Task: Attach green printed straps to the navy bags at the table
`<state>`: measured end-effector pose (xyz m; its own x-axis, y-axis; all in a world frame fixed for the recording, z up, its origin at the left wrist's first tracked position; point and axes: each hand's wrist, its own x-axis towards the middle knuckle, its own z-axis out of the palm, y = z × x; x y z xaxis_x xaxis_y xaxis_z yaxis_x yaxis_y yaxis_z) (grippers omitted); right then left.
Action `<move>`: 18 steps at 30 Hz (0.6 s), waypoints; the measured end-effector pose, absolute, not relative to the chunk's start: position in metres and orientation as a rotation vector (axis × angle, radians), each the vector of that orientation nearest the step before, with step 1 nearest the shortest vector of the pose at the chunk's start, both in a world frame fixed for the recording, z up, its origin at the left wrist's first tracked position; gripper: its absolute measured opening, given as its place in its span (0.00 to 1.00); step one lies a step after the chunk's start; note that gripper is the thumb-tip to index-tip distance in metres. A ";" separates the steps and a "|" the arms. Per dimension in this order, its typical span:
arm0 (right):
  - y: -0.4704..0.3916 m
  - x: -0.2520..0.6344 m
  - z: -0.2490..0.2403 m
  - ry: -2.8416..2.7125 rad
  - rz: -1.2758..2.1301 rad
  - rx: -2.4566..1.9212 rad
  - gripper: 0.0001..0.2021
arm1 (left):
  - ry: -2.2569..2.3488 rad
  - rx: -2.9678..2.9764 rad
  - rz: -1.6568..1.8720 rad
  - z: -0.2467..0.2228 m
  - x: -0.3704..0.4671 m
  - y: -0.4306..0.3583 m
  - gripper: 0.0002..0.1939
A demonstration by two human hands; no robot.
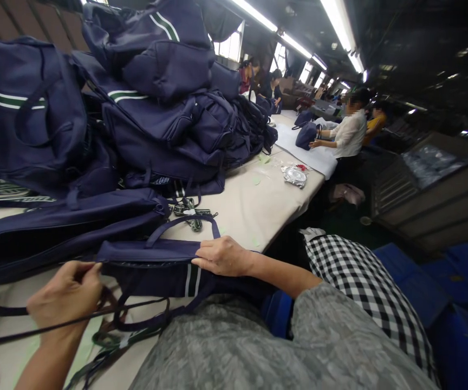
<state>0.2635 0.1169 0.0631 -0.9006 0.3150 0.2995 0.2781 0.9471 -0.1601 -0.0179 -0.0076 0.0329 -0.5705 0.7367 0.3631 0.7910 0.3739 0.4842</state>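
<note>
The bag (153, 279) lies on its side in the lower middle of the frame, at the near edge of the table (242, 203), its long top edge running nearly level between the two hands. The left hand (66, 292), lower left, is closed in a pinch at the left end of that edge; whether cloth or a zip pull sits between the fingertips is hidden. The right hand (223, 257), just right of centre, is closed with the thumb along the near side, gripping the edge near its right end.

To do this well, I would judge, the right hand should act as the anchor, firm and still, while the left draws along the edge in line with it, not upward. An even pull keeps the seam straight; slack would let the cloth bunch or snag.

The handle (183, 219) stands up behind the edge and should be kept out of the line of travel. A dark cord (18, 335) crosses the left wrist at lower left and could catch, so it is best laid aside first. The second bag (67, 222), middle left, crowds the left hand; a little more room there would help, as would keeping the bundle (193, 214) behind the handle clear of the opening
</note>
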 end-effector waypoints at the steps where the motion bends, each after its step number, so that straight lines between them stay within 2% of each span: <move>1: 0.120 0.262 0.063 -2.771 0.197 -0.457 0.17 | -2.484 -1.421 -0.903 0.035 -0.020 -0.007 0.13; 4: 0.129 0.258 0.065 -2.746 0.305 -0.514 0.15 | -2.138 -1.575 -0.851 0.047 -0.002 -0.002 0.13; 9: 0.134 0.252 0.069 -2.726 0.415 -0.522 0.13 | -1.472 -2.357 -1.004 0.053 0.055 0.019 0.10; 18: 0.141 0.259 0.063 -2.705 0.342 -0.723 0.13 | -1.523 -2.386 -0.830 0.023 0.065 0.025 0.11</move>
<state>0.2591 0.1411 0.0628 -0.8209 0.5175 0.2416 0.4411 0.8432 -0.3074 0.0647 0.0245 0.0231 0.3149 0.7737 0.5498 0.8811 -0.4536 0.1337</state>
